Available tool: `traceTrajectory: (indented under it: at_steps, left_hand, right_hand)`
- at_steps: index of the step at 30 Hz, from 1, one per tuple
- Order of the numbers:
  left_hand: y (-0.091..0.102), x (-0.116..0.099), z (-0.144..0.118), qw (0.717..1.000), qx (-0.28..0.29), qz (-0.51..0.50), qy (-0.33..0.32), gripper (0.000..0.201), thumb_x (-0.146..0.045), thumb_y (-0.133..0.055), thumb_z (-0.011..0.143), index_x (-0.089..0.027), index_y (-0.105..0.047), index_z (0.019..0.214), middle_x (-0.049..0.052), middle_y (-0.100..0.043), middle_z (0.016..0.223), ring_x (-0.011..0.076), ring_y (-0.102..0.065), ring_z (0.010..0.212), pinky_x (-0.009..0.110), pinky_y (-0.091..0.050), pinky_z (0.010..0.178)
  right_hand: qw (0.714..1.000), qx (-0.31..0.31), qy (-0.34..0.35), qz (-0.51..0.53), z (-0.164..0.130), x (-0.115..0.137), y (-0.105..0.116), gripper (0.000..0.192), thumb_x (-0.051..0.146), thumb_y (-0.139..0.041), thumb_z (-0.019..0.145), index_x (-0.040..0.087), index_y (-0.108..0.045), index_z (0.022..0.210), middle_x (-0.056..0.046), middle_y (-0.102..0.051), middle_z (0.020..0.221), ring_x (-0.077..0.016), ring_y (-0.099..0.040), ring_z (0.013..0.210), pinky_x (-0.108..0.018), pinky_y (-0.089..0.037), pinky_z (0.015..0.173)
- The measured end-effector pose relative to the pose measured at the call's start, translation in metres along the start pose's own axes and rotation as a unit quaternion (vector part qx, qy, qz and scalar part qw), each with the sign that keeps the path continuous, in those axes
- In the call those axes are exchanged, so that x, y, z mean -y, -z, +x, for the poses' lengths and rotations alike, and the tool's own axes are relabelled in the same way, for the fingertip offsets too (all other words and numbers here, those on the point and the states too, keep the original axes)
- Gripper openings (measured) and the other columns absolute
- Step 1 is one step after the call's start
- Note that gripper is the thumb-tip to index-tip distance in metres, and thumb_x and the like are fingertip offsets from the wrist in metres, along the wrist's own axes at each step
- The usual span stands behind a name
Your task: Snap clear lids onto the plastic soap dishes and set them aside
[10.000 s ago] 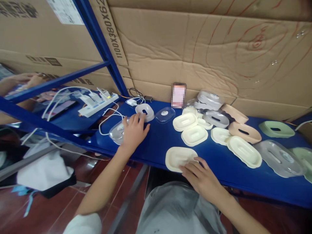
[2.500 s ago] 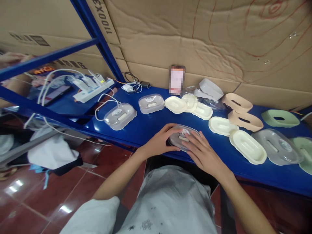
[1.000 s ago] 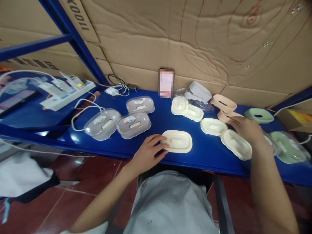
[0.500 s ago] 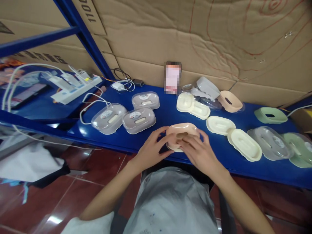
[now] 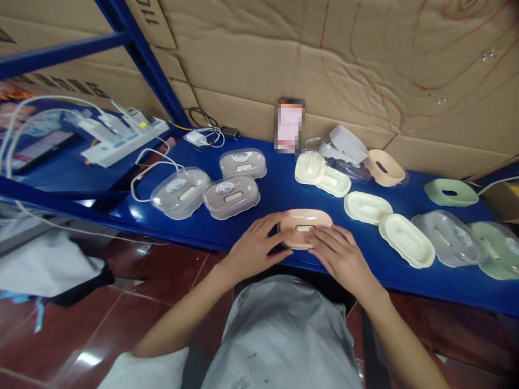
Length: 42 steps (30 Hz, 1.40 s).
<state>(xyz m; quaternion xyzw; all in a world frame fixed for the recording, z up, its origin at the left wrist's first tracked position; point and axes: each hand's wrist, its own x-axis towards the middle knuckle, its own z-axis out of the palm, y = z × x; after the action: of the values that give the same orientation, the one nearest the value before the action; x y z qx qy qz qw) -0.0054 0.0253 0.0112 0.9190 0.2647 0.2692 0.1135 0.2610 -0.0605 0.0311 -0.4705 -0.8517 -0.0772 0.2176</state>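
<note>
At the table's front edge lies an oval peach plastic box [image 5: 307, 219], with a pale cream strip showing in its slot. My left hand [image 5: 256, 244] grips its left end, thumb on the near side and fingers at the far side. My right hand [image 5: 338, 251] holds the right end, its fingers bent over the top beside the slot. What is under those fingers is hidden. To the right are cream oval trays [image 5: 368, 207], and to the left several mauve boxes [image 5: 232, 195] under clear covers.
A phone [image 5: 289, 127] leans on the cardboard wall [image 5: 243, 59]. A power strip [image 5: 125, 146] with white cables is at the left. A loose peach shell [image 5: 386, 168], a green shell [image 5: 450, 192] and a grey covered box [image 5: 448, 237] are at the right on the blue table [image 5: 284, 183].
My right fingers have moved off the slot toward the box's right end. The slot looked brown before and now shows a cream strip. My left hand stays on the box.
</note>
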Motion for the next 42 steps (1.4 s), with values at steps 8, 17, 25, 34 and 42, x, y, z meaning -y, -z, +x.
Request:
traceTrajectory:
  at_steps: [8, 17, 25, 34, 42]
  left_hand:
    - [0.000, 0.000, 0.001, 1.000, -0.019, -0.012, 0.003, 0.033, -0.033, -0.069, 0.105, -0.024, -0.069, 0.136, 0.016, -0.056, 0.159, 0.0335, -0.059, 0.144, 0.054, -0.056, 0.116]
    - [-0.001, 0.002, -0.001, 1.000, -0.019, -0.020, 0.000, 0.034, -0.033, -0.070, 0.105, -0.024, -0.068, 0.137, 0.016, -0.056, 0.159, 0.0336, -0.060, 0.143, 0.055, -0.056, 0.115]
    - [0.001, 0.001, -0.002, 1.000, -0.017, -0.016, 0.000, 0.032, -0.034, -0.068, 0.106, -0.024, -0.068, 0.136, 0.017, -0.055, 0.160, 0.0334, -0.060, 0.142, 0.056, -0.055, 0.116]
    - [0.001, 0.001, -0.002, 0.999, -0.025, -0.022, 0.004, 0.032, -0.034, -0.068, 0.106, -0.025, -0.068, 0.136, 0.015, -0.056, 0.158, 0.0326, -0.061, 0.142, 0.055, -0.055, 0.117]
    - [-0.002, 0.001, -0.003, 0.992, -0.049, -0.096, 0.059, 0.062, -0.029, -0.078, 0.098, -0.025, -0.049, 0.153, 0.016, -0.059, 0.157, 0.0310, -0.058, 0.147, 0.053, -0.051, 0.123]
  right_hand:
    - [1.000, -0.018, -0.019, 0.011, 0.011, -0.039, 0.016, 0.040, 0.028, -0.057, 0.111, 0.023, -0.060, 0.150, -0.011, -0.070, 0.150, -0.0270, -0.066, 0.138, -0.048, -0.049, 0.117]
    - [0.992, -0.010, -0.044, -0.121, 0.114, -0.137, 0.030, 0.041, 0.028, -0.043, 0.110, 0.018, -0.066, 0.142, -0.016, -0.068, 0.149, -0.0338, -0.060, 0.141, -0.054, -0.041, 0.117]
    - [0.972, 0.117, -0.018, -0.201, 0.199, -0.167, -0.003, 0.062, 0.036, -0.049, 0.108, 0.007, -0.044, 0.162, -0.026, -0.052, 0.164, -0.0399, -0.052, 0.148, -0.067, -0.026, 0.126]
    - [0.984, 0.053, 0.030, -0.168, 0.159, -0.181, 0.026, 0.042, 0.036, -0.046, 0.115, 0.013, -0.065, 0.145, -0.020, -0.071, 0.144, -0.0303, -0.066, 0.131, -0.061, -0.022, 0.125]
    - [0.982, -0.078, 0.144, -0.096, 0.081, -0.075, 0.014, 0.035, 0.028, -0.068, 0.107, 0.023, -0.067, 0.142, -0.008, -0.082, 0.127, -0.0226, -0.076, 0.116, -0.047, -0.036, 0.121]
